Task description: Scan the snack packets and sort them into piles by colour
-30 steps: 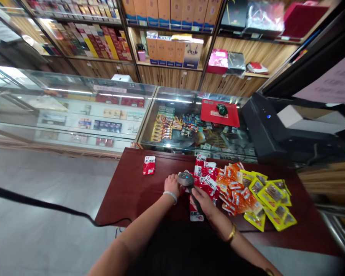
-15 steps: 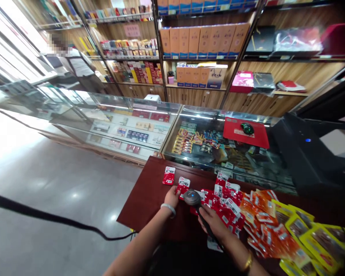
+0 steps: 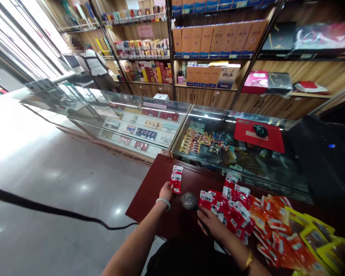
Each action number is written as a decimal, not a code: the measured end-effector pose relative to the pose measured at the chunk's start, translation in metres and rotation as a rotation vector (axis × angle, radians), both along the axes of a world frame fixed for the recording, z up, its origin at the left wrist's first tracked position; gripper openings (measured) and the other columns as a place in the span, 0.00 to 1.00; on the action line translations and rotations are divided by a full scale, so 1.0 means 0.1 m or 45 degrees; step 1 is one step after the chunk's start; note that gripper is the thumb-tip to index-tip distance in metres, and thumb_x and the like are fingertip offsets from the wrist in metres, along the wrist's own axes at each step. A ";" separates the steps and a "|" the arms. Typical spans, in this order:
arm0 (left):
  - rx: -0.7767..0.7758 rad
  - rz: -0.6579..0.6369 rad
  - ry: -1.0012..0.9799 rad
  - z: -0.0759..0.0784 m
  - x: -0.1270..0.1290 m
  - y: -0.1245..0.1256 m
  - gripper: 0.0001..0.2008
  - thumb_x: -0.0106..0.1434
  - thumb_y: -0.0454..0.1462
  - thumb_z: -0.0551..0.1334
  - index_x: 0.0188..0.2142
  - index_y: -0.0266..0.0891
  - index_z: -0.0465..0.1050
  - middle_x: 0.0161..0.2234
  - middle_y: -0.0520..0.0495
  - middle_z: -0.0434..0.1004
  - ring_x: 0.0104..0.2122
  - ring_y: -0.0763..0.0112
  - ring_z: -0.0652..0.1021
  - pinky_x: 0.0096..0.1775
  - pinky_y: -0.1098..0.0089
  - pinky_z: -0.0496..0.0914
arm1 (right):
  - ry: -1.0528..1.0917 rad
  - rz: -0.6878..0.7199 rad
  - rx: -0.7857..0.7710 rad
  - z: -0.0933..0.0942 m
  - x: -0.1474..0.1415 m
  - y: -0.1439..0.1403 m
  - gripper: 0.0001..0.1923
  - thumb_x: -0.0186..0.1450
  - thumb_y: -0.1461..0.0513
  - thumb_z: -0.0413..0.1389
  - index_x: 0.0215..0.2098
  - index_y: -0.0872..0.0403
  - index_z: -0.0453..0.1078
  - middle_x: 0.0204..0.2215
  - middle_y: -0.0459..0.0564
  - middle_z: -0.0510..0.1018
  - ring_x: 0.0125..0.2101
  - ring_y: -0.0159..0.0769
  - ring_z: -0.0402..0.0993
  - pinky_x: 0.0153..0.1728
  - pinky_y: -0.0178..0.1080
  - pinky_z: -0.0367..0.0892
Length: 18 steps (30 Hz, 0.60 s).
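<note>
My left hand (image 3: 166, 191), a pale bangle at its wrist, has its fingers closed on the edge of a red-and-white snack packet (image 3: 176, 182). That packet overlaps the lower part of another red packet (image 3: 178, 168) on the dark red tabletop (image 3: 149, 191). My right hand (image 3: 211, 222) is wrapped round the handle of a black handheld barcode scanner (image 3: 189, 200), its round head over the table between my hands. Right beside the scanner lies a heap of red snack packets (image 3: 232, 203), partly behind my right hand.
Orange packets (image 3: 276, 226) and yellow packets (image 3: 313, 234) lie heaped at the right. Behind the table runs a glass display counter (image 3: 172, 142) with a red mat (image 3: 264, 143) and a mouse (image 3: 260, 130). A person (image 3: 93, 65) stands far left. A black cord (image 3: 60, 214) crosses the left side.
My left hand has slid its packet leftward, away from the heap and onto the lone packet. The scanner head has come off the heap's edge. The whole view has shifted slightly.
</note>
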State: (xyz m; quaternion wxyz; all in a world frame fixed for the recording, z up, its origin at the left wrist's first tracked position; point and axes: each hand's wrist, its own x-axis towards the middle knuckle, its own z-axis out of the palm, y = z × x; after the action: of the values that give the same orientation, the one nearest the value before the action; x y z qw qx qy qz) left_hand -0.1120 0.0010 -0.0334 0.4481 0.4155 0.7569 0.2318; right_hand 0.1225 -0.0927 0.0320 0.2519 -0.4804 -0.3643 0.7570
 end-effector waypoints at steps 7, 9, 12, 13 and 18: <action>-0.048 -0.338 0.710 0.17 -0.12 0.10 0.20 0.58 0.42 0.64 0.48 0.38 0.69 0.47 0.36 0.74 0.47 0.56 0.73 0.47 0.63 0.65 | -0.047 -0.161 -0.008 -0.07 0.33 -0.20 0.33 0.56 0.38 0.56 0.46 0.54 0.65 0.11 0.34 0.63 0.10 0.25 0.55 0.13 0.30 0.48; 0.036 -0.310 0.932 0.23 -0.02 0.09 0.25 0.56 0.45 0.64 0.52 0.39 0.66 0.53 0.34 0.68 0.51 0.51 0.69 0.50 0.59 0.62 | -0.039 -0.226 -0.007 -0.06 0.45 -0.25 0.30 0.57 0.39 0.56 0.45 0.54 0.65 0.12 0.35 0.63 0.10 0.25 0.56 0.13 0.30 0.49; 0.163 -0.451 0.957 0.27 0.32 0.01 0.24 0.59 0.46 0.62 0.53 0.40 0.65 0.54 0.37 0.65 0.52 0.52 0.67 0.52 0.58 0.60 | -0.031 -0.406 -0.015 -0.01 0.61 -0.30 0.26 0.58 0.40 0.56 0.39 0.52 0.64 0.14 0.36 0.64 0.11 0.25 0.56 0.14 0.30 0.50; 0.192 -0.564 0.897 0.26 0.48 -0.02 0.22 0.60 0.46 0.61 0.52 0.41 0.66 0.53 0.37 0.66 0.52 0.53 0.67 0.52 0.59 0.60 | -0.038 -0.483 -0.022 0.01 0.66 -0.31 0.25 0.59 0.40 0.56 0.35 0.52 0.63 0.14 0.36 0.64 0.12 0.25 0.57 0.14 0.30 0.51; 0.198 -0.916 0.734 0.17 1.25 -0.19 0.33 0.55 0.52 0.64 0.56 0.38 0.62 0.55 0.36 0.64 0.53 0.52 0.65 0.53 0.59 0.59 | -0.062 -0.699 -0.030 0.12 0.85 -0.30 0.24 0.59 0.41 0.56 0.28 0.51 0.59 0.16 0.38 0.65 0.13 0.25 0.57 0.15 0.31 0.51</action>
State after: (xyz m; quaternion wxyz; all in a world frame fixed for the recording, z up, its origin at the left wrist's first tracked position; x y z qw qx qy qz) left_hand 0.0127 -0.0181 -0.0167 0.2390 0.7314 0.6386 -0.0071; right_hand 0.2073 -0.1225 0.0436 0.4331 -0.5822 -0.2177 0.6528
